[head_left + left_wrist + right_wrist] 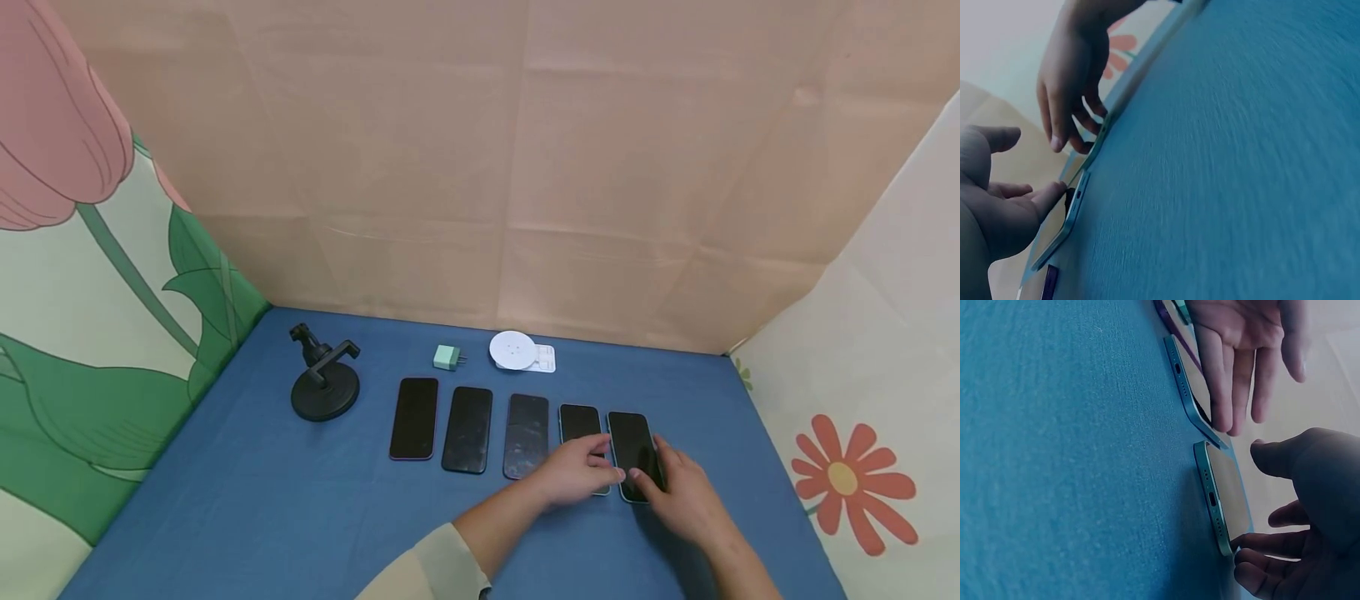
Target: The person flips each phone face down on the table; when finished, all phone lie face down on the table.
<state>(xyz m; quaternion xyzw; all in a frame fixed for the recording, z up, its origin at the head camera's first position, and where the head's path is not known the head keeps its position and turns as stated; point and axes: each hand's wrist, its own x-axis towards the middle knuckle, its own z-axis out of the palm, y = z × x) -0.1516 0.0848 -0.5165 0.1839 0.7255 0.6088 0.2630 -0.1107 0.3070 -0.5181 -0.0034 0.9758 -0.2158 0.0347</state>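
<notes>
Several dark-screened smartphones lie in a row on the blue cloth. My right hand (686,496) is at the rightmost smartphone (632,446); its fingertips touch that phone's right edge. In the right wrist view, the thumb (1275,456) stands raised, apart from the phone's glass. My left hand (576,473) hovers over the lower part of the neighbouring smartphone (579,421), its straightened fingers pointing toward the rightmost one. In the left wrist view, a fingertip of the left hand (1007,212) reaches the gap between the two phones; whether it touches either, I cannot tell.
Three more smartphones lie leftward: a middle one (527,433), another (467,429) and the leftmost (414,418). Behind them are a green charger plug (447,357) and a white disc (513,350) over a white flat piece (546,359). A black phone stand (325,392) is at left.
</notes>
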